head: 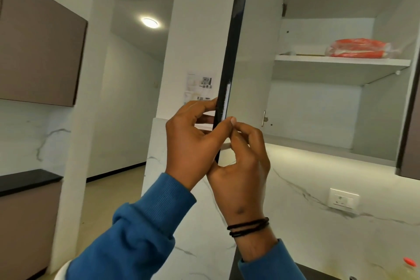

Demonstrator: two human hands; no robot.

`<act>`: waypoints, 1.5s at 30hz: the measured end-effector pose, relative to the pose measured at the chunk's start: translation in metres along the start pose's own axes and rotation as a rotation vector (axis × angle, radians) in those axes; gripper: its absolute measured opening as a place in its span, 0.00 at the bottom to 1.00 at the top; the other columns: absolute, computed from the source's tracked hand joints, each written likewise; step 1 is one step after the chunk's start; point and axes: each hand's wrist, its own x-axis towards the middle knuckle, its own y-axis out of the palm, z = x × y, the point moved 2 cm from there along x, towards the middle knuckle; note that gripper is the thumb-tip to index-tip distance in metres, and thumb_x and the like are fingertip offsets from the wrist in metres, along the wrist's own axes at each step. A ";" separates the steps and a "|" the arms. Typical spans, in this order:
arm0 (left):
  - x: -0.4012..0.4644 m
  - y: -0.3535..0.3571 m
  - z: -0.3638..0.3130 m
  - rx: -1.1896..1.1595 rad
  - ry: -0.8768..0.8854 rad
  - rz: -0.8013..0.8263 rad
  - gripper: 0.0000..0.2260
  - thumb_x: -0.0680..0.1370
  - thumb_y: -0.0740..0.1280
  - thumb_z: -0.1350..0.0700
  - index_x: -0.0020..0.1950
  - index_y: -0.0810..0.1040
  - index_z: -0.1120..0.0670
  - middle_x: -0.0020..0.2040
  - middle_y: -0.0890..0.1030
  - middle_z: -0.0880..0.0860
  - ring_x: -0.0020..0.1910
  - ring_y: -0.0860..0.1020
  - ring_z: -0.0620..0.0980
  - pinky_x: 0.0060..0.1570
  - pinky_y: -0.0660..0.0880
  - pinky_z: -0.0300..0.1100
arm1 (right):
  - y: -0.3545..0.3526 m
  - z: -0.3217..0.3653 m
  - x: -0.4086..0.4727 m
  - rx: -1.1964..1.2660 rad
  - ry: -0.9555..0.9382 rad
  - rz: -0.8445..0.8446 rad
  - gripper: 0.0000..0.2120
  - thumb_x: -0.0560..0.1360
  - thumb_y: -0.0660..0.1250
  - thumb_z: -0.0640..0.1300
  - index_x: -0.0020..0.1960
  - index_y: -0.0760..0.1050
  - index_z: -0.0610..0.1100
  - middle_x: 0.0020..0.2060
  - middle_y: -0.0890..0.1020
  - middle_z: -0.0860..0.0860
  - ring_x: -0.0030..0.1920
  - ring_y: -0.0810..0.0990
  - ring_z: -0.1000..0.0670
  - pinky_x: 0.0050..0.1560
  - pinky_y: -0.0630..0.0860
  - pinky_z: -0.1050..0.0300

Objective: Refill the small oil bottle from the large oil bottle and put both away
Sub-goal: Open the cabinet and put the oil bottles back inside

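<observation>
While both hands pinch the dark edge of the cupboard door (223, 107), left hand (193, 141) and right hand (241, 159) press fingers tight on it. Fingers could get squashed if it swings. Inside, the shelf (341, 61) holds a red packet (359, 49). A red-capped oil bottle (410, 267) waits low right.

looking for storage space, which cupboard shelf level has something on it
The upper shelf: a red plastic-wrapped packet lies on it. The level below shows nothing.
</observation>
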 end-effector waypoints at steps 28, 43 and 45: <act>-0.140 0.059 0.113 -0.308 -0.678 -0.294 0.11 0.84 0.62 0.54 0.49 0.82 0.55 0.42 0.83 0.54 0.42 0.81 0.52 0.43 0.78 0.45 | -0.041 -0.123 -0.069 0.103 0.265 0.076 0.14 0.75 0.72 0.50 0.58 0.81 0.44 0.53 0.81 0.53 0.50 0.80 0.56 0.46 0.81 0.63; -0.332 0.350 0.228 -0.162 -1.047 0.602 0.03 0.78 0.71 0.59 0.50 0.84 0.53 0.44 0.86 0.49 0.48 0.84 0.49 0.47 0.81 0.43 | -0.199 -0.449 -0.206 -0.300 0.880 0.241 0.17 0.73 0.74 0.46 0.61 0.78 0.46 0.51 0.79 0.53 0.46 0.79 0.57 0.43 0.80 0.66; -0.361 0.384 0.247 -0.160 -1.078 0.654 0.05 0.78 0.71 0.59 0.52 0.83 0.52 0.46 0.85 0.49 0.49 0.83 0.48 0.45 0.80 0.38 | -0.221 -0.491 -0.229 -0.340 0.972 0.245 0.20 0.73 0.74 0.45 0.63 0.77 0.44 0.50 0.78 0.52 0.46 0.79 0.56 0.44 0.79 0.66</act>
